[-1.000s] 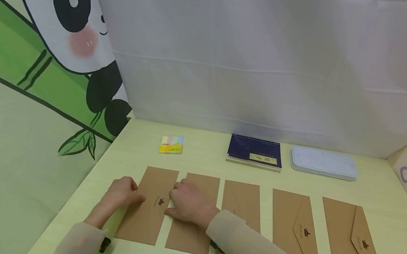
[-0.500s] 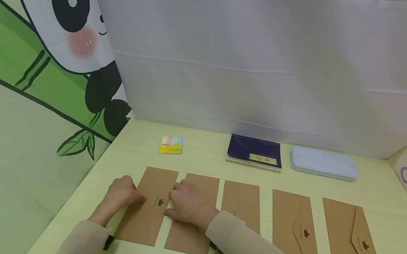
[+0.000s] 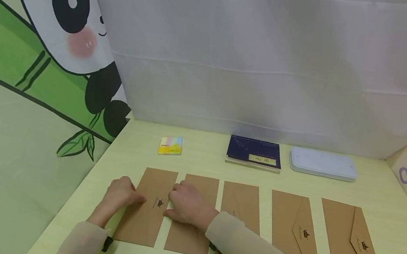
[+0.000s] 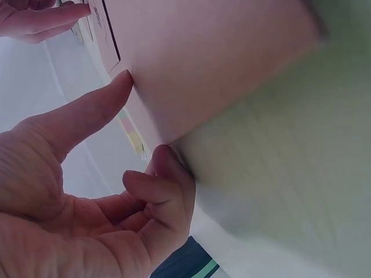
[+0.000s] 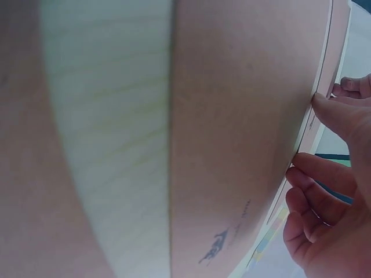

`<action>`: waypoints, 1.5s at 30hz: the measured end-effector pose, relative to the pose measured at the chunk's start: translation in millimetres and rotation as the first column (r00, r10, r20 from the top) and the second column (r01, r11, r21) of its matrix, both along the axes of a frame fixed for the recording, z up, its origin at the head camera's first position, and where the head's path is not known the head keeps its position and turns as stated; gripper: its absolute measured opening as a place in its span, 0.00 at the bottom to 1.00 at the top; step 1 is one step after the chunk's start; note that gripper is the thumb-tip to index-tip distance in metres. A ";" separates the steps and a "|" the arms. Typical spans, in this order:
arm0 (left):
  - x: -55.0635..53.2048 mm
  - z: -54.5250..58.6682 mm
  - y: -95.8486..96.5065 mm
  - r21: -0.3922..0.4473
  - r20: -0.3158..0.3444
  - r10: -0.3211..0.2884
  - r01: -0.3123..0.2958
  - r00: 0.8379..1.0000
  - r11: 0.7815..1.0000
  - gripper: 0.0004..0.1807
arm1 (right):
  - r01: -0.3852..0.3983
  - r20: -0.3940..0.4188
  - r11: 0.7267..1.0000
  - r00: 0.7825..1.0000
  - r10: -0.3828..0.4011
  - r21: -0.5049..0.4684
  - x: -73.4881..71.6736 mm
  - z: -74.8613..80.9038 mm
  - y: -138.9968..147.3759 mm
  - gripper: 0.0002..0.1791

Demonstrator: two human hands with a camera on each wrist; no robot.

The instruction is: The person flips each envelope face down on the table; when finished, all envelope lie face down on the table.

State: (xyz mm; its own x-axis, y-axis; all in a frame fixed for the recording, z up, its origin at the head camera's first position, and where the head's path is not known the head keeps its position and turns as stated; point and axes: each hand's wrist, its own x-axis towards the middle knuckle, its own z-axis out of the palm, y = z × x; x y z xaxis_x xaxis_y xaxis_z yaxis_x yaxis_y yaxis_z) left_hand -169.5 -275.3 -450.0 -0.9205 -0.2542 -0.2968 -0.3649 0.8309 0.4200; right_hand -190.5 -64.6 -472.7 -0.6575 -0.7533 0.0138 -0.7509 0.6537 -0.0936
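Five-sided flaps and crown prints mark several brown envelopes laid in a row. Beside the leftmost envelope [image 3: 145, 223] is my left hand [image 3: 118, 197]; its thumb rests on that envelope, and the other fingers bend at its left edge. In the left wrist view, thumb and index fingertip stand apart along the envelope [image 4: 214, 58]. My right hand [image 3: 192, 205] lies over the second envelope [image 3: 188, 241], thumb and fingertips at its left edge. The right wrist view shows its thumb and index finger spread along the edge. My right sleeve hides part of the third envelope [image 3: 241, 198].
Behind the row lie a pack of sticky notes [image 3: 171, 146], a dark blue book [image 3: 254, 153] and a pale flat case [image 3: 323, 164]. To the right are the fourth envelope [image 3: 289, 214] and the rightmost envelope [image 3: 337, 235]. A white cloth [image 3: 260, 65] hangs at the table's back.
My left thumb has shifted very slightly right on the leftmost envelope, and the left fingers show less behind it. The right hand and the envelopes stay practically in place.
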 end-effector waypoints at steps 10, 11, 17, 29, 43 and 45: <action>-2.8 -4.6 -1.9 0.042 0.002 0.002 -0.002 1.000 0.999 0.22 | 0.006 -0.009 1.000 1.000 -0.006 -0.013 0.3 -0.3 0.0 0.22; -2.7 -4.3 -1.6 0.044 -0.002 -0.003 0.003 1.000 0.999 0.22 | 0.007 -0.008 1.000 1.000 -0.007 -0.014 0.2 -0.3 -0.1 0.22; -1.0 0.3 -0.1 0.028 -0.005 0.003 -0.003 1.000 1.000 0.23 | 0.013 -0.002 1.000 1.000 -0.013 -0.008 0.0 0.3 0.3 0.22; -3.5 -2.3 0.7 0.000 -0.002 0.006 -0.006 1.000 1.000 0.24 | 0.007 -0.008 1.000 1.000 -0.007 -0.007 0.5 0.0 0.4 0.22; -0.6 2.5 -6.8 0.016 -0.030 -0.029 0.029 0.999 0.999 0.19 | 0.004 -0.009 1.000 1.000 -0.004 -0.003 1.7 -1.8 -1.1 0.22; -0.3 3.3 -9.7 0.018 -0.052 -0.046 0.047 0.998 0.999 0.17 | 0.002 -0.014 1.000 1.000 -0.002 -0.004 1.8 -1.7 -1.0 0.22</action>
